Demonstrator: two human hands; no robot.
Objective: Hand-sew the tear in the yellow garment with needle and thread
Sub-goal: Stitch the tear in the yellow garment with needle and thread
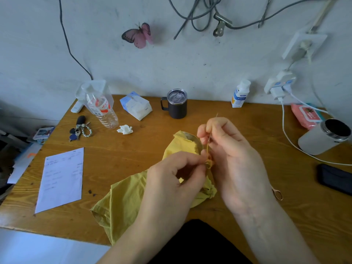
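Observation:
The yellow garment (125, 199) lies crumpled on the wooden table (133, 149), just in front of me. My right hand (234, 162) pinches a thin needle (216, 115) upright, its tip poking above the fingers. Yellow thread (209, 161) runs down from the needle and loops between both hands. My left hand (173, 178) pinches that thread loop together with a raised fold of the garment. The tear itself is hidden behind my fingers.
Small scissors (277, 193) lie right of my right wrist, a black phone (335, 178) further right. A dark mug (176, 103), tissue pack (136, 105), plastic bottle (102, 109), keys (80, 128) and a paper sheet (61, 178) sit behind and left. A white cable (297, 145) and open flask (323, 136) lie right.

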